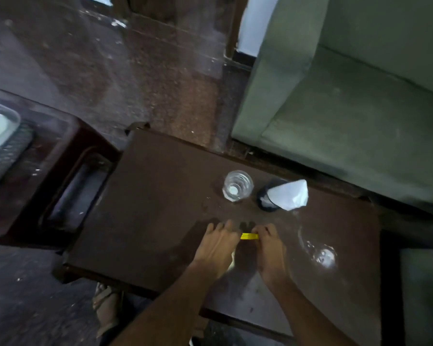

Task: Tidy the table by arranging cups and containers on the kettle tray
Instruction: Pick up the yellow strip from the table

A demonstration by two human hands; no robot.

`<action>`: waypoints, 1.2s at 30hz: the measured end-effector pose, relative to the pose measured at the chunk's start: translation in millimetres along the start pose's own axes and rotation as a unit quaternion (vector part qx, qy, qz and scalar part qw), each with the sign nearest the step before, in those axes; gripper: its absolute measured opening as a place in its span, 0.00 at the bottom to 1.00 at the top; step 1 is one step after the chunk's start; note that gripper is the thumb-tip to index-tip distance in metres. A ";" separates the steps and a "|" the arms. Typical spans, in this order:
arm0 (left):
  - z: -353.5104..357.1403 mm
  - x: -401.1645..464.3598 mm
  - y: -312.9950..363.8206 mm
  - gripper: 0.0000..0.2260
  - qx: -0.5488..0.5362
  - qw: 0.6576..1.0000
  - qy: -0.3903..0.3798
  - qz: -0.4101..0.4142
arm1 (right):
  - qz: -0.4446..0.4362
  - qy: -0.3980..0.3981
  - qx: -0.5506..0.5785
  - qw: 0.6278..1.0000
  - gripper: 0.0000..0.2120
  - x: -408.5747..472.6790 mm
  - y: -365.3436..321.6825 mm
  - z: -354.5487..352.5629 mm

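On the dark brown table (148, 208), my left hand (219, 245) and my right hand (270, 248) rest side by side and pinch a small yellow object (249, 236) between their fingertips. Beyond them stands an upright clear glass (237, 186). To its right is a dark cup (268, 198) with white paper (289, 194) over its mouth. Another clear glass (319, 250) sits right of my right hand, blurred. A tray (3, 146) with a white round item shows at the far left edge.
A green sofa (348, 96) borders the table's far right side. A second dark wooden table (55, 158) holds the tray on the left. My sandalled foot (105, 308) is on the floor below the table's near edge.
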State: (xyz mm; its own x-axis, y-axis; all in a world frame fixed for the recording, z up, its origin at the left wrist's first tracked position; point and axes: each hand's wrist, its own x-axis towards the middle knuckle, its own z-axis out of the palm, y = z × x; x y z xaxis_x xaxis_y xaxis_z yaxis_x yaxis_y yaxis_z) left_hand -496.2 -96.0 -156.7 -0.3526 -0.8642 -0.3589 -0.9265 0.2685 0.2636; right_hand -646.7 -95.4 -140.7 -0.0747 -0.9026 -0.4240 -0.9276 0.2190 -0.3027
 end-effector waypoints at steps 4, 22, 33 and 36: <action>-52.3 -26.1 -80.7 0.25 -0.084 0.985 0.113 -0.096 | -0.115 0.016 0.035 0.993 0.12 17.7 -91.8 -10.5; -130.2 -251.2 -399.4 0.08 -0.243 0.734 0.469 -0.427 | -0.445 -0.022 0.107 0.889 0.13 -11.4 -556.7 83.0; -109.6 -272.8 -442.2 0.14 -0.212 0.767 0.357 -0.490 | -0.434 -0.017 0.033 0.900 0.16 -19.7 -579.2 143.3; -103.2 -269.9 -445.0 0.15 -0.211 0.768 0.343 -0.498 | -0.458 0.001 0.031 0.888 0.16 -18.8 -577.2 146.2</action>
State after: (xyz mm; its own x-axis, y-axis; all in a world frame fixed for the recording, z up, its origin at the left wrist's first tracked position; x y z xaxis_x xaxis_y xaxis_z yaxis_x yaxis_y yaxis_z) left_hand 24.8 -26.1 -84.7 0.7905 -0.6102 -0.0522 -0.5146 -0.7081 0.4835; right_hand -56.3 -150.6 -82.8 0.7002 -0.7135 0.0258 -0.5776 -0.5873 -0.5670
